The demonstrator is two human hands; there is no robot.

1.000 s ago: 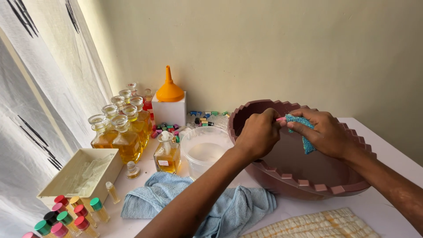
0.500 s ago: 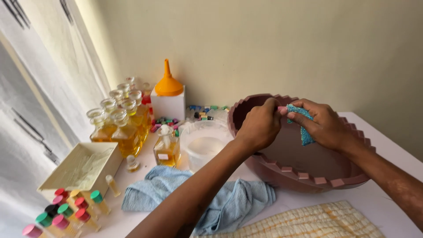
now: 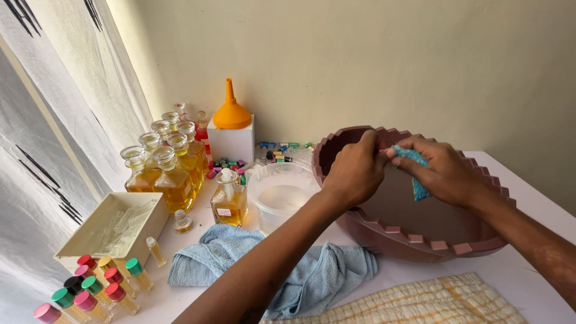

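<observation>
Two bare hands meet over a wide, dusky-pink plastic basin with a notched, stepped rim (image 3: 384,231), the largest thing on the white tabletop (image 3: 528,264). The basin stands at the right of the table, close to the pale wall. The left hand (image 3: 355,171) reaches across from the lower middle, its fingers curled tight around something small at the basin's far rim; what it pinches is hidden behind the knuckles. The right hand (image 3: 447,171) comes in from the right with fingers closed on a small turquoise scrubbing cloth (image 3: 417,180), which presses against the left fingertips and hangs down inside the basin.

Just below the left forearm lies a crumpled light-blue towel (image 3: 324,273), and at the bottom edge a cream and yellow woven cloth (image 3: 432,303). Left of the basin, touching or nearly touching it, stands a clear round plastic tub (image 3: 279,195). A shallow cream rectangular tray (image 3: 114,225) sits near the left edge. A white box (image 3: 231,143) at the wall carries an orange plastic funnel (image 3: 231,111). A cluster of stoppered glass bottles of amber liquid (image 3: 168,165) stands beside it, with one square bottle (image 3: 228,201) apart, just beside the tub. Small vials with coloured caps (image 3: 90,288) crowd the lower left corner.
</observation>
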